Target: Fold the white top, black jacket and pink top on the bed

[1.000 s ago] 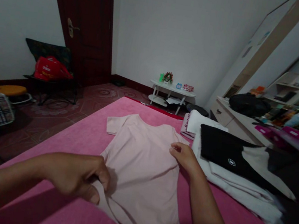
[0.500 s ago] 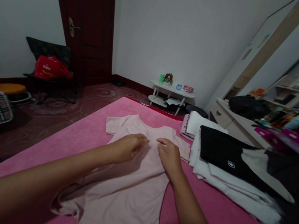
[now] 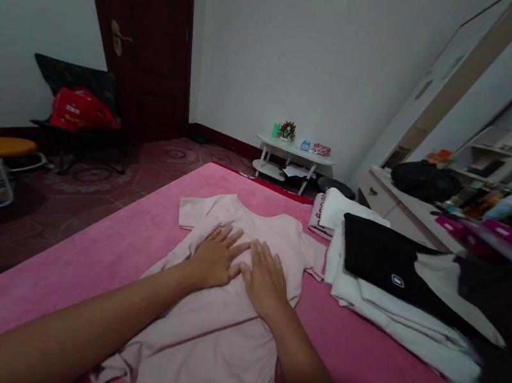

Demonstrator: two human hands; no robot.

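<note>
A pale pink T-shirt (image 3: 218, 334) lies spread out on the pink bed cover (image 3: 94, 256), neck end away from me. My left hand (image 3: 216, 256) rests flat on the shirt's upper middle, fingers stretched out. My right hand (image 3: 265, 278) lies flat beside it, fingers also spread, the two hands almost touching. Neither hand holds anything.
A stack of folded clothes, white (image 3: 392, 310) under a black piece (image 3: 382, 253), lies right of the shirt. Behind it stands a cluttered dresser (image 3: 409, 206). A small white table (image 3: 293, 158), a dark door (image 3: 148, 38) and a chair with a red bag (image 3: 79, 108) are farther off.
My left hand let go of the shirt's lower edge and moved up to its middle. Both hands came together and now lie flat on the cloth, fingers spread.
</note>
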